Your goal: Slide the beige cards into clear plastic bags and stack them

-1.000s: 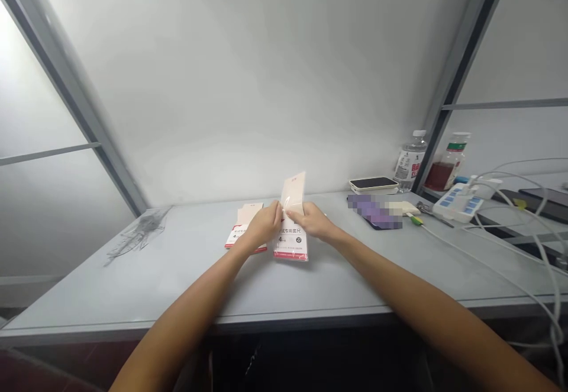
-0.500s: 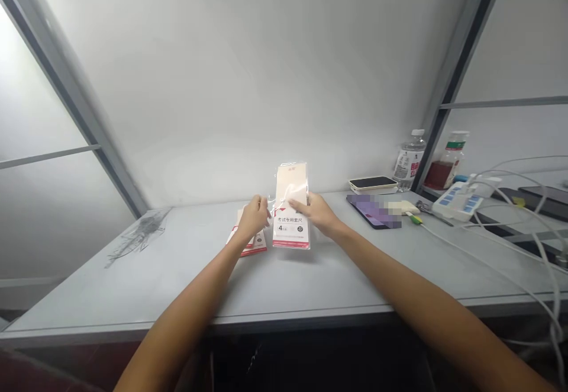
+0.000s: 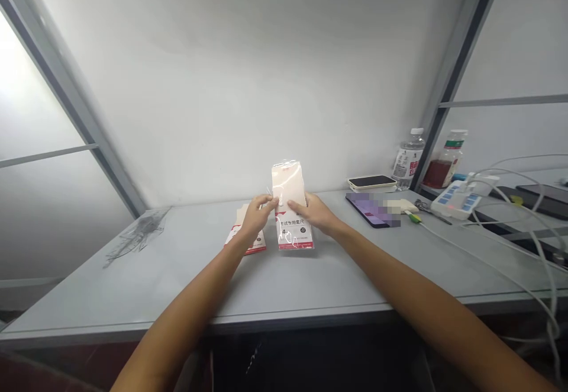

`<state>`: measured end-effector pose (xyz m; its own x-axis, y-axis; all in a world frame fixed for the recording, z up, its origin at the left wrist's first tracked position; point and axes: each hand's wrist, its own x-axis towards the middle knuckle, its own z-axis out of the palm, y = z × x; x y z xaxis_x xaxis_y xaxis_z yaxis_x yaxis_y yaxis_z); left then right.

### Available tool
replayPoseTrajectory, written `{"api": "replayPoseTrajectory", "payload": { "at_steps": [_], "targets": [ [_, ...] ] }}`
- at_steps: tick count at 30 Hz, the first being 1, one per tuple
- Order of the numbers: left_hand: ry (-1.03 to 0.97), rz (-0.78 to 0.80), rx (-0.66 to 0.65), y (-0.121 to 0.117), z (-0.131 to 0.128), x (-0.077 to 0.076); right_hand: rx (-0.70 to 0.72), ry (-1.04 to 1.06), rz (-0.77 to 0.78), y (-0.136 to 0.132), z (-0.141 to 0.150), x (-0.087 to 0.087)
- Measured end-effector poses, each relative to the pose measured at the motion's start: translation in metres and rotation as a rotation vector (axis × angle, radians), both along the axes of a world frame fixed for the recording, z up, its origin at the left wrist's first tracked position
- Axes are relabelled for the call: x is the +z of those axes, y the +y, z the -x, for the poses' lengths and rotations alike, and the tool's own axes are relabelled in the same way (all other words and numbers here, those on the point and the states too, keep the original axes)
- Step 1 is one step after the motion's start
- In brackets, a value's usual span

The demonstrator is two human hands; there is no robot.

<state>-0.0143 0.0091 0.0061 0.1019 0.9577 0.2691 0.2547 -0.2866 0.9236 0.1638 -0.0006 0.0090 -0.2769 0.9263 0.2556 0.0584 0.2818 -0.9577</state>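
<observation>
Both my hands hold a pale pink packet [image 3: 290, 202] in a clear plastic sleeve, standing upright above the grey table [image 3: 310, 279]. My left hand [image 3: 256, 217] pinches the packet's left edge with closed fingers. My right hand [image 3: 313, 211] grips its right side, fingers wrapped round it. The packet has a red strip and print at its lower end. A second packet of the same kind [image 3: 248, 241] lies flat on the table just under my left hand.
Crumpled clear plastic [image 3: 137, 235] lies at the table's left rear. To the right are a dark tablet [image 3: 375, 211], a phone on a white box [image 3: 371, 183], two bottles [image 3: 410, 158], a power strip [image 3: 459, 196] and several white cables [image 3: 510, 250].
The packet was raised off the table and turned upright between my hands. My left hand drew away for a moment and came back to its left edge.
</observation>
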Motion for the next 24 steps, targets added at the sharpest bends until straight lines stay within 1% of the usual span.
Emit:
{"api": "replayPoseTrajectory", "payload": {
  "at_steps": [3, 6, 8, 10, 12, 13, 15, 16, 17, 20, 22, 24],
  "targets": [
    [-0.032, -0.006, -0.028, -0.002, -0.001, 0.003, 0.010, 0.049, 0.016, 0.003, 0.001, -0.002],
    [-0.113, -0.002, -0.076, -0.002, -0.002, 0.006, -0.025, 0.052, 0.023, 0.010, -0.001, -0.005],
    [-0.188, 0.011, -0.045, 0.000, 0.000, 0.008, -0.059, 0.030, 0.032, 0.016, -0.006, -0.004],
    [-0.203, 0.044, 0.063, 0.005, 0.006, 0.010, -0.123, -0.015, 0.051, 0.021, -0.014, -0.001],
    [-0.121, 0.082, 0.206, 0.012, 0.016, 0.012, -0.240, -0.131, 0.060, 0.027, -0.025, 0.001],
    [-0.038, 0.102, 0.251, 0.015, 0.021, 0.012, -0.311, -0.237, 0.060, 0.030, -0.031, 0.000],
    [0.066, 0.143, 0.282, 0.022, 0.032, 0.011, -0.368, -0.339, 0.086, 0.038, -0.042, -0.005],
    [0.182, 0.181, 0.299, 0.025, 0.037, 0.010, -0.400, -0.424, 0.113, 0.042, -0.047, -0.009],
    [0.241, 0.210, 0.306, 0.027, 0.042, 0.008, -0.428, -0.515, 0.146, 0.046, -0.051, -0.014],
    [0.404, 0.300, 0.336, 0.034, 0.054, 0.000, -0.490, -0.692, 0.218, 0.055, -0.060, -0.027],
    [0.521, 0.360, 0.365, 0.037, 0.061, -0.005, -0.555, -0.797, 0.219, 0.056, -0.063, -0.029],
    [0.633, 0.394, 0.400, 0.039, 0.066, -0.007, -0.612, -0.936, 0.182, 0.054, -0.064, -0.026]
  ]
}}
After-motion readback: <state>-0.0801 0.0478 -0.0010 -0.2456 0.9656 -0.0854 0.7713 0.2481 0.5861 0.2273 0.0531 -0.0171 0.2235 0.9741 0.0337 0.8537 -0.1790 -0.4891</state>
